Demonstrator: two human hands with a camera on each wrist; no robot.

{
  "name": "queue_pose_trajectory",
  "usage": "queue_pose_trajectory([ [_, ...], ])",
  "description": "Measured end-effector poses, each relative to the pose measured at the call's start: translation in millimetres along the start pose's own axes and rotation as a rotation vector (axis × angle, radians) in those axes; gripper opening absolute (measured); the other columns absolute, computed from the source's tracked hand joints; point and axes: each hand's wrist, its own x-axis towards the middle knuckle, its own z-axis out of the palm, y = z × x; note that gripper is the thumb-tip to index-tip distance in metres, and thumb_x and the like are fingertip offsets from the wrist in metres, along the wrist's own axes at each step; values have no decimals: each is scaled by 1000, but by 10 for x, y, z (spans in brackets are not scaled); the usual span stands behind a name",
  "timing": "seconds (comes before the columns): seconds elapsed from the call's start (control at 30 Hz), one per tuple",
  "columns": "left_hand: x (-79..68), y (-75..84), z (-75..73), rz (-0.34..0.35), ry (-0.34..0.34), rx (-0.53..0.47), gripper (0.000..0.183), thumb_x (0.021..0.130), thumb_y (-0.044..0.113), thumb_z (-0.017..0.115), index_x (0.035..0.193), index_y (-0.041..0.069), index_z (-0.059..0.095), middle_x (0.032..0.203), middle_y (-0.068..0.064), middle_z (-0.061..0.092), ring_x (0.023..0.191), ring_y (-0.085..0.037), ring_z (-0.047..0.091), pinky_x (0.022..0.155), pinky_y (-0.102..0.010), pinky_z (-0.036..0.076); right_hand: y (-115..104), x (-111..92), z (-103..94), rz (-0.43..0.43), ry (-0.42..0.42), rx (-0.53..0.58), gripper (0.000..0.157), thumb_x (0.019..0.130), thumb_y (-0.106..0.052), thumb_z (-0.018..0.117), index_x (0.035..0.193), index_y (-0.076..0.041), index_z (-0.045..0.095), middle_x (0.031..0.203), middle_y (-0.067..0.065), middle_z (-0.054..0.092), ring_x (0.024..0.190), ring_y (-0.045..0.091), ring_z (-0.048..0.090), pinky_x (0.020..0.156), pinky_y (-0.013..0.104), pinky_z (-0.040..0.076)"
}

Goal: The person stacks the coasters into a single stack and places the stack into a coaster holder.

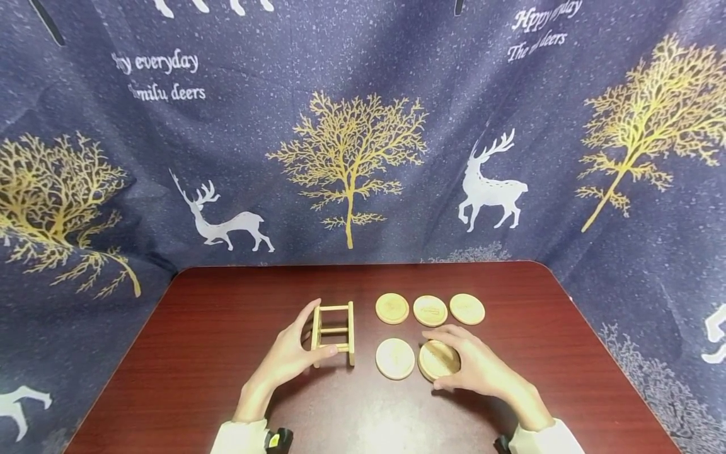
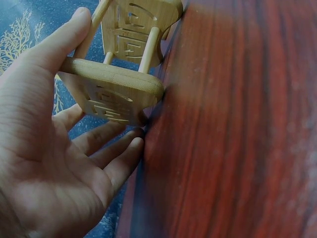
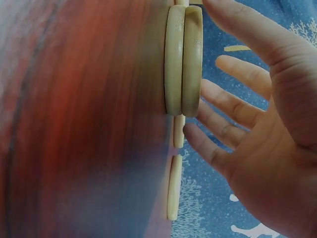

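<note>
In the lower centre of the frame, a wooden rack (image 1: pixel 351 334) is being grasped between the thumb and fingers of the left hand (image 1: pixel 285 353). To its right, a stack of two wooden discs (image 1: pixel 438 360) is being clasped by the right hand's (image 1: pixel 481 364) curled fingers, while four single discs (image 1: pixel 395 359) are being carried nearby by the worktop (image 1: pixel 227 315).

I observe a curtained work area; the building type cannot be determined. Deer-and-tree fabric (image 1: pixel 408 221) flanks the wood-grained surface (image 1: pixel 198 334) on three sides.
</note>
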Motion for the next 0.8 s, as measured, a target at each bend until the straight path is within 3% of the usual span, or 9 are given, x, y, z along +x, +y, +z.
queue_pose_trajectory([
  [0.23, 17, -4, -8, -29, -4, -10, 114, 85, 35, 100, 176, 23, 33, 157, -19, 61, 137, -32, 67, 84, -29, 60, -48, 55, 11, 30, 3, -4, 90, 71, -37, 107, 149, -11, 70, 146, 6, 69, 132, 35, 66, 106, 63, 54],
  [0.37, 16, -17, -4, -35, -13, -20, 114, 85, 35, 100, 176, 24, 32, 157, -20, 61, 135, -32, 67, 74, -32, 63, -73, 80, 22, 45, -10, 0, 91, 71, -38, 107, 149, -10, 70, 147, 9, 68, 133, 39, 64, 107, 67, 52],
  [0.57, -9, -19, 0, 30, 12, -3, 113, 84, 41, 99, 175, 25, 35, 158, -22, 60, 139, -36, 66, 101, -41, 59, -107, 125, 49, 33, -14, -4, 89, 71, -34, 106, 148, -9, 70, 144, 8, 69, 131, 35, 64, 107, 66, 51],
  [0.63, -14, -23, 2, 67, 25, 22, 111, 84, 42, 99, 174, 24, 36, 156, -24, 61, 137, -37, 68, 100, -38, 58, -115, 143, 59, 27, -15, -4, 89, 71, -34, 107, 148, -9, 70, 143, 8, 69, 131, 34, 64, 107, 66, 50],
  [0.7, -16, -18, 4, 78, 28, 22, 109, 85, 42, 98, 174, 24, 36, 153, -26, 62, 134, -38, 69, 92, -36, 60, -124, 161, 67, 21, -16, 2, 89, 71, -34, 106, 148, -8, 70, 144, 8, 69, 132, 34, 64, 108, 66, 49],
  [0.8, -7, -6, 1, 47, 17, 13, 111, 86, 42, 98, 175, 22, 35, 155, -24, 62, 136, -37, 68, 94, -36, 60, -137, 182, 80, 19, -14, 7, 90, 70, -32, 107, 148, -7, 70, 146, 13, 68, 133, 37, 63, 108, 68, 49],
])
